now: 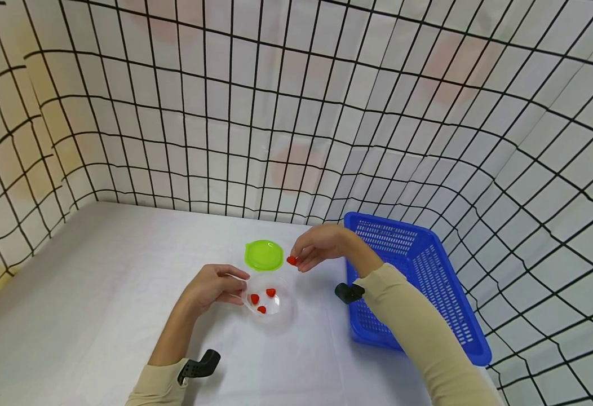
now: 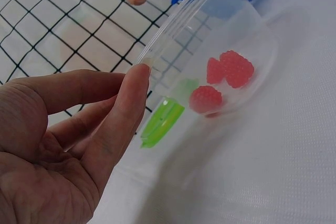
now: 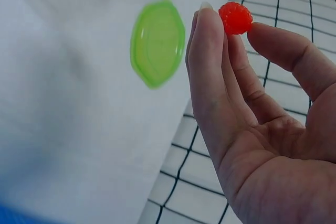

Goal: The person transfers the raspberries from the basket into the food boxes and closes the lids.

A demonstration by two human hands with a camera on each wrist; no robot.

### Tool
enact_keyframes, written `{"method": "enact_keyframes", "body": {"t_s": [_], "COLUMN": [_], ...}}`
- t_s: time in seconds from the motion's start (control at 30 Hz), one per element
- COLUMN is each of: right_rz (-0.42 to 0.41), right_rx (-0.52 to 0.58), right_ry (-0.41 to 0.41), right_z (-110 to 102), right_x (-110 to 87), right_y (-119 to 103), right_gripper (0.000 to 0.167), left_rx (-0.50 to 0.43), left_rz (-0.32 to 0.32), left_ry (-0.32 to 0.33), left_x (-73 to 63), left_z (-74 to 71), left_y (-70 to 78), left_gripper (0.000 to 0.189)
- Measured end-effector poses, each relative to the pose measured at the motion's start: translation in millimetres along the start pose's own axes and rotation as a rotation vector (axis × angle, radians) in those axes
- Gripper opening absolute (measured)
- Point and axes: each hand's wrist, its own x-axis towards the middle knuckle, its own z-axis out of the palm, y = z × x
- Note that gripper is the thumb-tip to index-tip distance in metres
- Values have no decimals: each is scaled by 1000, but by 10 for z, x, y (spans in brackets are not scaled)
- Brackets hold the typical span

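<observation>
A clear plastic bowl [image 1: 279, 311] stands on the white table with 3 red raspberries [image 2: 237, 69] lying on its bottom. My left hand [image 1: 214, 290] pinches the bowl's rim from the left side, thumb and fingers at its edge in the left wrist view. Between the thumb and fingertips of my right hand [image 1: 319, 246] is another red raspberry [image 3: 235, 18], held above the table, to the upper right of the bowl. Just behind the bowl lies a bright green lid [image 1: 264, 255], flat on the table and apart from both hands.
A blue plastic basket [image 1: 441, 282] with slotted walls is on the right, partly under my right forearm. White sheeting with a black wire grid [image 1: 215, 113] encloses the back and both sides. Each wrist carries a dark camera mount.
</observation>
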Motion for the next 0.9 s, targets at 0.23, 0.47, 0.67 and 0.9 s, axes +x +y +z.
{"method": "enact_keyframes", "body": {"t_s": [0.23,0.47,0.67,0.9], "right_rz": [11,-6,-11,-16], "right_rx": [-13,-32,-26,-30], "right_ry": [-3,-16,-10,-29], "right_z": [185,322,379,422], "right_x": [163,268,325,364], "right_y": [-2,23,65,87], "right_gripper": [29,27,25,25], "left_rx": [15,22,29,35], "left_rz": [-14,-21,-13,-13], "left_ry": [11,19,15,17], "left_x": [-3,-12,-13,-9], "left_z": [20,23,20,17], "left_y": [24,22,17,28], "left_gripper": [33,34,34,34]}}
